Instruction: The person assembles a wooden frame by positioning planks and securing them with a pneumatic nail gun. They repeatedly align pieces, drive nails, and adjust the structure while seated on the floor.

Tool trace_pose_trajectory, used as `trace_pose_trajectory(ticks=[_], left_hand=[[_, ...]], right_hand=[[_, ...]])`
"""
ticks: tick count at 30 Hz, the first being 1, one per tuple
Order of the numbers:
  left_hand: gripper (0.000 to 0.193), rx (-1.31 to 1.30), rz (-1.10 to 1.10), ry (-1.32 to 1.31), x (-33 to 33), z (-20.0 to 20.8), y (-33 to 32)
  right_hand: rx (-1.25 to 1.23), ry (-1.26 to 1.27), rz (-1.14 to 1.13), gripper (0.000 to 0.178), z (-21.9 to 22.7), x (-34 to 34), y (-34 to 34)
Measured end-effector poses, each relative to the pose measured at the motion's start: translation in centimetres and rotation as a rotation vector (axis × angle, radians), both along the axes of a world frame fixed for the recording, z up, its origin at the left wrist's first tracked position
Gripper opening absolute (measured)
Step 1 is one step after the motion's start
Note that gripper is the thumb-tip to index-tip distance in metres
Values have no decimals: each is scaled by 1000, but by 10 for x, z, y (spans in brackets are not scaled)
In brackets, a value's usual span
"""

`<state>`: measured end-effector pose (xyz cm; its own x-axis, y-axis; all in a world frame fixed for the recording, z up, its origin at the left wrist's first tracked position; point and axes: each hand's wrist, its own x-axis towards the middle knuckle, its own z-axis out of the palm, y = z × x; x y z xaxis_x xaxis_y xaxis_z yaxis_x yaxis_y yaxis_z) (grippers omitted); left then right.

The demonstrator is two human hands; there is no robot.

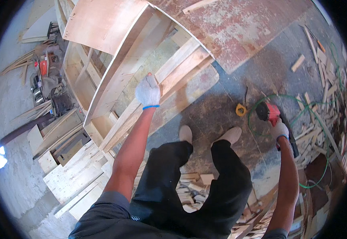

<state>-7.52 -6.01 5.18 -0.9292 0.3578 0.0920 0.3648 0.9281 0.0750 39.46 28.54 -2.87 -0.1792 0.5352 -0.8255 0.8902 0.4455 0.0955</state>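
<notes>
My left hand (148, 91), in a white work glove, rests on a long wooden plank (169, 81) that leans out of a curved plywood frame (113, 67). The glove grips the plank's upper edge. My right hand (279, 129), also gloved, hangs low at my side and holds a red and black power tool (270, 112) by its handle. A green hose (305, 115) loops across the floor around the tool. My legs in black trousers and pale shoes stand between the two hands.
A yellow tape measure (241, 109) lies on the floor near my right foot. Wood offcuts (329, 103) pile up at the right and behind my feet. Stacked planks (73, 167) and tools lie at the left. A reddish board (241, 28) lies beyond the frame.
</notes>
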Motion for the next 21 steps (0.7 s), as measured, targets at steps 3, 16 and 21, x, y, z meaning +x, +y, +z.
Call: trace_pose_trajectory(ticks=[3,16,21], left_hand=[[45,54,-69,61,3,-2,-1],[29,338,-240,86,17,11,-3],[47,293,-400,9,23,23,-6]], right_hand=[[82,36,-7,68,-39,21,20],[248,47,-66,45,-118,53,-60],[210,77,-18,40,-142,72,-46]])
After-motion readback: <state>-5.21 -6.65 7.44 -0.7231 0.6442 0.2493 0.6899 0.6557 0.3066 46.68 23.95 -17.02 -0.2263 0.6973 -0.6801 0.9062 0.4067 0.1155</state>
